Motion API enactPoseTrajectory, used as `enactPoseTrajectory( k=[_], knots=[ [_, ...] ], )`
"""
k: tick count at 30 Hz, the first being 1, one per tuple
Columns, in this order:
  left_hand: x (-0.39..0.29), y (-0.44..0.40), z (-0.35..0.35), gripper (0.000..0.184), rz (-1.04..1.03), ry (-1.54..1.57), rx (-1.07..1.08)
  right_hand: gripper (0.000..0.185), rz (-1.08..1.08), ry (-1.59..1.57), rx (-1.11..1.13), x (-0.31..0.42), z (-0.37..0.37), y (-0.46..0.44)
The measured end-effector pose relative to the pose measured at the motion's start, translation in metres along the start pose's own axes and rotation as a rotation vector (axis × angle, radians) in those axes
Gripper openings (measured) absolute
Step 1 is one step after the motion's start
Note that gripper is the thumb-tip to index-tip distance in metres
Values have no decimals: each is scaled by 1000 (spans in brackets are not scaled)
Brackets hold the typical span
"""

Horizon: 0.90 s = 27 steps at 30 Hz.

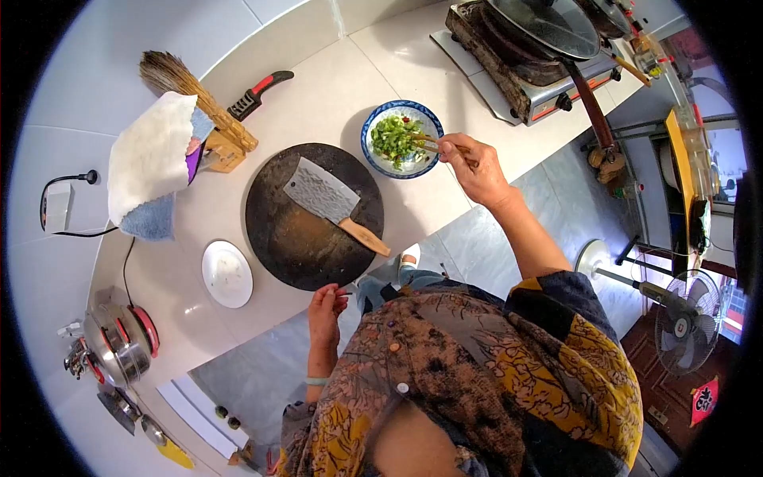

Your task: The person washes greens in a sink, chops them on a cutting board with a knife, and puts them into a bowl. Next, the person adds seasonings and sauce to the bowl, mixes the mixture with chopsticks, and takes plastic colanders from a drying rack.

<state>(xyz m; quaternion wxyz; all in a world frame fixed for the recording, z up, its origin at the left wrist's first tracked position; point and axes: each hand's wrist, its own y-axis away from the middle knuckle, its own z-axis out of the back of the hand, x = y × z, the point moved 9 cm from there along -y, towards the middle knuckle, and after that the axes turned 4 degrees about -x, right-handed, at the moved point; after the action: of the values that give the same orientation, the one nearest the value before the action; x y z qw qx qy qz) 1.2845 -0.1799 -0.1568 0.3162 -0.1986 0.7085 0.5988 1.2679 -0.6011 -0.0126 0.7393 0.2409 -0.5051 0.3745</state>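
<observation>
My right hand point(482, 171) is closed around a pair of chopsticks point(427, 143), their tips in the chopped green vegetables point(394, 137). These sit with a few red bits in a blue-and-white bowl point(367, 161) on the counter. My left hand point(323, 312) is at the near edge of the round dark chopping board point(274, 254), fingers pinched together; whatever is between them is too small to make out. Lying flat on the board is a cleaver point(322, 191) with a wooden handle, pointing toward me. Neither hand touches it.
Left of the board are a white plate point(227, 274) with small scraps, a draped cloth point(151, 151), a straw brush point(195, 95) and a knife sharpener point(258, 94). A lidded pan point(548, 32) stands on the gas stove point(517, 87) at upper right, its handle jutting over the counter edge.
</observation>
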Motion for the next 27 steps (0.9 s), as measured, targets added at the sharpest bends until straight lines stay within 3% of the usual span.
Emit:
enactPoseTrajectory(
  k=[9,12,20,21,24,27],
  knots=[
    [-1,-4,-1,20,21,-17,-19,27,-95,-349,0,-24,-32,-11],
    [-1,-5,0,20,9,-18,-11,28,-146,-313,-36,-45,-14,-2],
    [-4,-3,2,20,6,-12,-17,25,-109,-184,-151,-3,39,23],
    [-4,-4,1,20,7,-8,-14,22,-179,-122,-161,-3,43,26],
    [-4,-4,-1,19,5,-20,-15,20,-179,46,-99,3,38,28],
    [-9,-2,-7,19,6,-26,-12,18,-128,20,-120,-11,18,21]
  ],
)
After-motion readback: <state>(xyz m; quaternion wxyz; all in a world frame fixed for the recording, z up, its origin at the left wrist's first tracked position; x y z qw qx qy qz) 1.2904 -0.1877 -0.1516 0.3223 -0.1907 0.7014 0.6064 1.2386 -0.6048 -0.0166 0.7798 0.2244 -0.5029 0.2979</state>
